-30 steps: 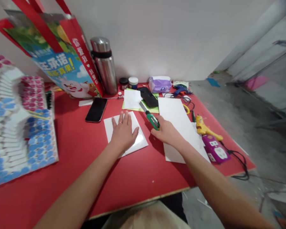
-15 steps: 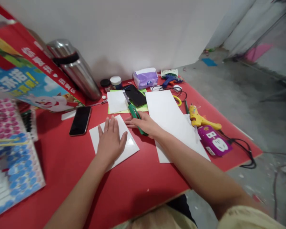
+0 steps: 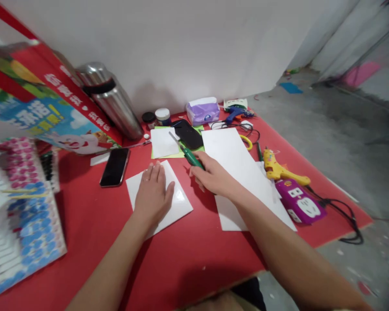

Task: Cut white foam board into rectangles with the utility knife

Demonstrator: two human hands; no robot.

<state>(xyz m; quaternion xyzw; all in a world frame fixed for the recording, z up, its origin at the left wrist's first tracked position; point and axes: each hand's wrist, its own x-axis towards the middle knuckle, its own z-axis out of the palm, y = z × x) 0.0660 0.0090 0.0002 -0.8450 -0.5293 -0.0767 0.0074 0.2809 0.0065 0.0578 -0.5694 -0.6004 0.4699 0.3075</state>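
Note:
My left hand lies flat, fingers stretched out, on a square white board on the red table. In my right hand is a green utility knife, its blade out and pointing up and to the left. The hand is just right of the square board and apart from it. A long white sheet lies partly under my right forearm. Beyond the knife, a small white square and a black phone-like object rest on green paper.
A smartphone lies left of the square board. At the right are a yellow glue gun and a purple power socket with its cord. A steel flask, a picture box and a tissue pack stand at the back.
My right hand has shifted right, away from the square board, and the utility knife has turned in its grip. My left hand stays flat on the board. The view has shifted slightly.

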